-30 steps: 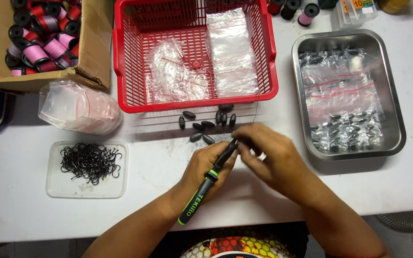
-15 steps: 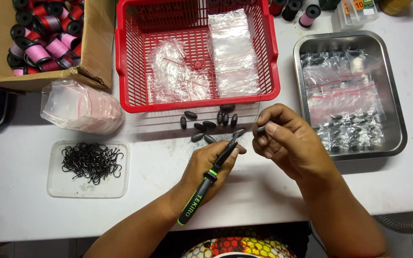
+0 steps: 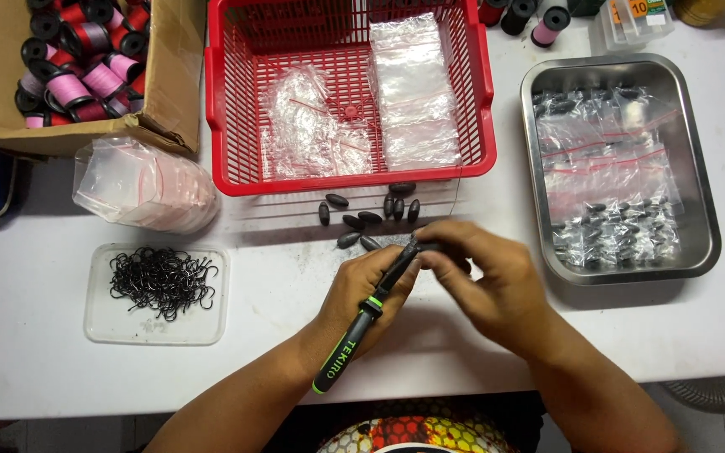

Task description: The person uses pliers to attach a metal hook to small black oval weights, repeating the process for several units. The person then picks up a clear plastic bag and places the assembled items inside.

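Head view looks straight down on two hands meeting at the near middle of a white table (image 3: 35, 335). One tool (image 3: 368, 306), black with a green band and a green butt, lies aslant in the left hand (image 3: 371, 289), whose fingers are curled tight round its shaft; its tip runs up to the right hand (image 3: 484, 285). That hand's fingertips are pinched together at the tip, and whatever small thing they pinch is too hidden to tell. Just beyond the grip lie nine dark oval sinkers (image 3: 371, 216), loose on the table, the nearest almost touching the left fingers. Farther beyond them stands one red basket (image 3: 220, 101) holding two lots of clear bags: a crumpled heap on the left and a flat stack on the right. Right of the grip sits one steel tray (image 3: 706, 226) with clear red-striped zip bags, several filled with dark sinkers; their count cannot be told. Left of the grip is one shallow clear dish (image 3: 102, 323) with a tangle of black hooks (image 3: 161, 281), too many to count. Beyond the dish rests one bulging clear pouch (image 3: 144, 184) of red-edged bags, and past it one brown carton (image 3: 174, 67) of thread spools, pink, red and black. Three more spools (image 3: 530, 13) stand at the far edge, beside a small clear box (image 3: 631, 25) with an orange label.
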